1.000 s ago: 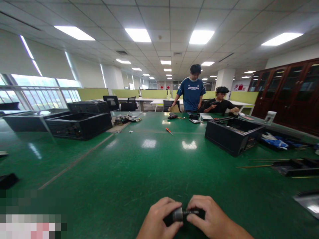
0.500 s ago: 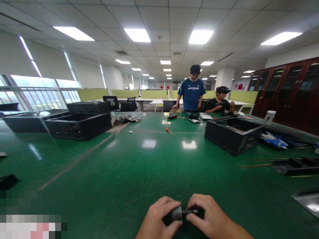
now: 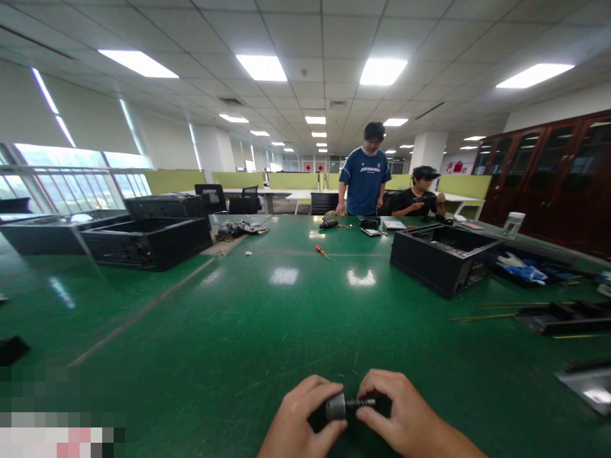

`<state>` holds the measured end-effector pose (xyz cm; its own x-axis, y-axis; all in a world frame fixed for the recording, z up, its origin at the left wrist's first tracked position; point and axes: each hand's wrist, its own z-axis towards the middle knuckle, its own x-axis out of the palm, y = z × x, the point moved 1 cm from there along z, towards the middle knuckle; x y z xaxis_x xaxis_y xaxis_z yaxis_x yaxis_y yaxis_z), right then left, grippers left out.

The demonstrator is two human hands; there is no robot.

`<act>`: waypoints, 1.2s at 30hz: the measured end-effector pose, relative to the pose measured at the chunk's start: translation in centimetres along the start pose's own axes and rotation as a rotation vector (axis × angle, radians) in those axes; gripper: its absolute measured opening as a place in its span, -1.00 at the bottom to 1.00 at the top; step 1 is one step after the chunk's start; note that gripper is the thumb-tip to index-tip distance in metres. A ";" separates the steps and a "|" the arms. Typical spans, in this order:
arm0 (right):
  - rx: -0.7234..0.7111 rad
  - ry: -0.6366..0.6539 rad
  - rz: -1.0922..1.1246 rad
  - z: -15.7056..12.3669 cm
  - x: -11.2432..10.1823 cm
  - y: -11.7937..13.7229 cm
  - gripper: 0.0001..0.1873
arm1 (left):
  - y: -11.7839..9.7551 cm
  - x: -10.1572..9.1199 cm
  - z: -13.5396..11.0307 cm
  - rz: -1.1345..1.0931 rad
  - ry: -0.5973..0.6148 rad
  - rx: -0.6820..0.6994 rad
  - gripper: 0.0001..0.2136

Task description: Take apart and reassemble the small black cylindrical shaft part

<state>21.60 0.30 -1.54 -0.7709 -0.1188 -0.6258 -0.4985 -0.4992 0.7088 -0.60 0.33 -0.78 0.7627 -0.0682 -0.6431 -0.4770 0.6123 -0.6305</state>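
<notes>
Low in the middle of the head view, my left hand [image 3: 308, 410] grips a short grey metal cylinder [image 3: 336, 406] between thumb and fingers. A thin dark shaft [image 3: 358, 402] with ridges and a brighter tip sticks out of the cylinder to the right. My right hand [image 3: 394, 407] is curled around the shaft, its thumb close below the tip. How firmly it presses on the shaft is hard to see. The exact kind of this part does not show. Both hands are just above the green table top [image 3: 229, 356].
Black computer cases stand on the left [image 3: 147, 245] and on the right [image 3: 443, 257]. An orange screwdriver [image 3: 321, 250] lies farther back near a power drill [image 3: 328, 223]. Dark trays [image 3: 563, 318] with thin rods are at right. Two people [image 3: 366, 181] are beyond the table.
The cylinder and both hands have shifted very slightly left in view, along with the whole scene. My grip looks much the same.
</notes>
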 end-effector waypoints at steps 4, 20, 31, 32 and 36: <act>0.003 0.018 -0.005 0.0 0.0 0.0 -0.88 | 0.0 0.0 -0.1 -0.004 -0.005 0.017 -0.60; 0.011 -0.012 -0.033 -0.1 -0.6 -0.3 -0.94 | 0.3 -0.1 -0.1 0.014 -0.014 0.020 -0.59; 0.020 -0.012 -0.051 -0.2 -1.0 -0.5 -0.94 | -0.2 -0.6 0.2 0.019 -0.035 0.009 -0.60; 0.021 -0.009 -0.053 -0.2 -1.1 -0.5 -0.94 | -0.2 -0.6 0.2 0.023 -0.037 0.009 -0.61; 0.019 0.000 -0.069 -0.2 -1.3 -0.4 -0.95 | 0.1 -0.5 0.1 0.027 -0.034 0.019 -0.61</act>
<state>22.93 0.48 -1.09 -0.7348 -0.0846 -0.6730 -0.5577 -0.4893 0.6705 -0.96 0.48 -0.45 0.7643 -0.0245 -0.6444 -0.4895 0.6285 -0.6045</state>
